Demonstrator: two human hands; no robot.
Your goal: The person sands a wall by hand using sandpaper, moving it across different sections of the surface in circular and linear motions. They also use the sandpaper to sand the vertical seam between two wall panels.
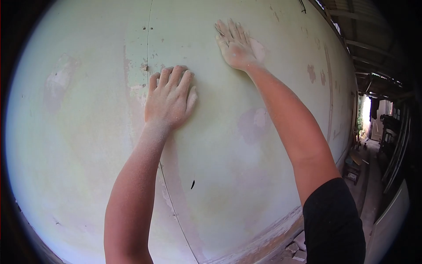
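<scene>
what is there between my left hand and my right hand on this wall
Between your left hand and right hand, the head view shows only bare, pale green wall.

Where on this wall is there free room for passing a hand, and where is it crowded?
The wall is free left of the left hand, and between left forearm and right forearm. The gap between left hand and right hand is narrower. At the wall's lower right foot, broken blocks lie crowded.
</scene>
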